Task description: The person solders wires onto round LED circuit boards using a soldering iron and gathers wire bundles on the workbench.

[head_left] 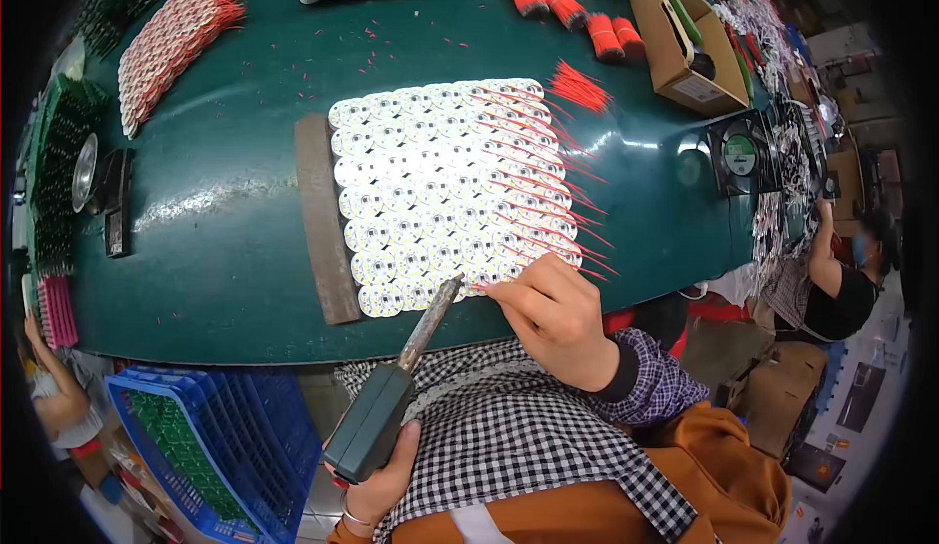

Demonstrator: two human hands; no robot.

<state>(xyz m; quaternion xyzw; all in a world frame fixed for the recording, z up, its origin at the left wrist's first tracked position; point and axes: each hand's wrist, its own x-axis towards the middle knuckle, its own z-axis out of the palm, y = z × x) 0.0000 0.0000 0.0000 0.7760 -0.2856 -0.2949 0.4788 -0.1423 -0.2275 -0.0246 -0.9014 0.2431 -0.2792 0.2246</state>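
A dark green bench (225, 211) fills the view. At its centre lies a sheet of round white circuit discs (440, 192), red wires (548, 202) fanning off toward 3 o'clock. A blue crate (245, 446) sits at 7 o'clock, a cardboard box (685, 50) at 1 o'clock. The left hand (377, 485) is wrapped around a soldering iron (391, 397), its tip touching the sheet's lower edge. The right hand (558, 314), fingers pinched together on a red wire end, rests just beside that tip.

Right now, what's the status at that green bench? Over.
Left hand grips soldering iron, tip at bottom row of round white LED boards. Right hand pinches a red wire there. Nothing in the way.
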